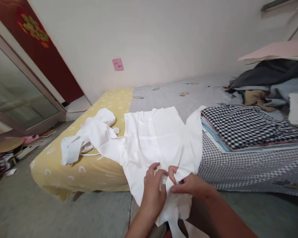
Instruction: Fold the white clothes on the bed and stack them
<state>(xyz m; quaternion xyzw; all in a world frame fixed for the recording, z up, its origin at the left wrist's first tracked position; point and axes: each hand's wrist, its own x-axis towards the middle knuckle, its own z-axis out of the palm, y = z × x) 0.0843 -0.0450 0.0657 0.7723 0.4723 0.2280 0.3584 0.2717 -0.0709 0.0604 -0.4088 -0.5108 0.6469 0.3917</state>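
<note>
A white shirt (149,138) lies spread over the near edge of the bed, its lower part hanging towards me. One of its sleeves (94,132) is bunched up to the left on the yellow cover. My left hand (155,183) has its fingers curled on the cloth near the bed's edge, closed on a bit of it. Just to the right, my right hand (186,183) pinches a fold of the same shirt between thumb and fingers. Loose white strips of fabric dangle below both hands.
Folded clothes with a black-and-white checked piece (248,125) on top lie to the right. Behind them rises a heap of dark clothing (270,74). The bed has a yellow cover (101,172) at left. Assorted items (12,148) lie on the left floor.
</note>
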